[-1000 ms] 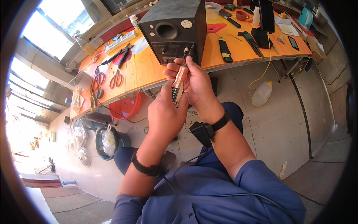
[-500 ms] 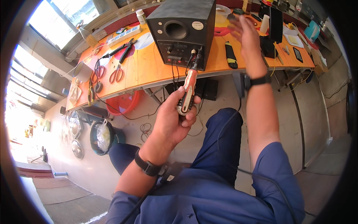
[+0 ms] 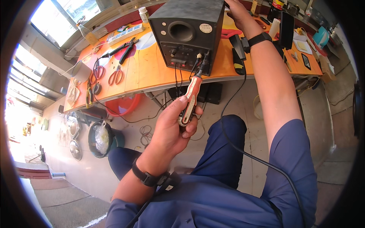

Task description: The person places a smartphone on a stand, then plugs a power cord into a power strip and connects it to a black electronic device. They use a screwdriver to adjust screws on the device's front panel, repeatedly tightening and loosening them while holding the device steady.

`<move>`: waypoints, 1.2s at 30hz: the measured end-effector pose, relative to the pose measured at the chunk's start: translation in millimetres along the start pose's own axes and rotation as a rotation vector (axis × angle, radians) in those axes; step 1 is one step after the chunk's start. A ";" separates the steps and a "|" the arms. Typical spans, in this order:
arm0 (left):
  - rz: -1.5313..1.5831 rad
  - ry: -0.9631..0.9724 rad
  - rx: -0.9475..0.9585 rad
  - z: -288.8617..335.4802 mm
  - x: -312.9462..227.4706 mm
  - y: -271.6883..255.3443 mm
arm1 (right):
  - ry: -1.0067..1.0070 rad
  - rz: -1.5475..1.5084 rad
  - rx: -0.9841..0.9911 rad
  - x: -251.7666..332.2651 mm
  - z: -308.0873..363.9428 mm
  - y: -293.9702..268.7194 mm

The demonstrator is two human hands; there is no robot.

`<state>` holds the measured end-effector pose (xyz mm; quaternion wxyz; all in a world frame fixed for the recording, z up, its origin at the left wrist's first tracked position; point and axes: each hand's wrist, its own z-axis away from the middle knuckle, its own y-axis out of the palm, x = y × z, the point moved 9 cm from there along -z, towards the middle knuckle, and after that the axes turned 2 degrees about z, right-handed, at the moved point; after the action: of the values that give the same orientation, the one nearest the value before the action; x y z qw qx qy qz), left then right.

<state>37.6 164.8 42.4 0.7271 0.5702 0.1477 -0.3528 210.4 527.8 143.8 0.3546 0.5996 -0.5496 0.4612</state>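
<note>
A screwdriver [image 3: 193, 91] with a red and cream handle is gripped in my left hand [image 3: 175, 123], thumb along the handle. Its shaft points up toward the lower right of a black speaker box [image 3: 176, 49], among the plugs and cables there; whether the tip touches anything cannot be made out. The box stands upright on the orange table [image 3: 146, 72], its panel with a round port and knobs toward me. My right hand [image 3: 243, 17] reaches along the box's far right side; its fingertips are hidden near the picture's top edge.
Left of the box lie pliers [image 3: 129, 51], red-handled scissors [image 3: 116, 77] and a white power strip [image 3: 125, 35]. A black and yellow tool [image 3: 238, 62] lies to the right, partly behind my wrist device. Below are a red basin [image 3: 123, 105] and a bucket [image 3: 102, 140].
My right hand has moved from above the table's right side, up and left to the far side of the speaker box. My left hand still holds the screwdriver, slightly lower.
</note>
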 end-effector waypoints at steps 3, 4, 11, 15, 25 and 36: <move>0.025 -0.004 0.007 0.2 -2.9 -2.9 | 0.025 -0.012 -0.021 1.5 -1.3 0.0; 0.032 0.003 0.021 -0.1 -4.1 -2.5 | 0.037 -0.013 0.014 1.5 -1.1 1.7; -0.015 0.013 -0.006 1.2 -10.0 -2.8 | -0.004 -0.155 0.024 -19.2 -21.2 6.6; -0.205 0.110 -0.073 5.7 -26.7 -4.0 | -0.076 -0.265 0.028 -28.1 -37.1 6.0; -0.271 0.096 -0.119 15.5 -49.9 -15.4 | -0.240 -0.153 -0.067 -15.3 -21.0 -12.0; -1.084 0.559 -0.219 32.7 -73.2 6.1 | -0.165 -0.163 -0.145 -23.4 -18.6 -21.7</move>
<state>-16.2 160.1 101.9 0.4325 0.4072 0.6365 -0.4919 229.4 556.1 129.5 0.3872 0.6509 -0.5581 0.3390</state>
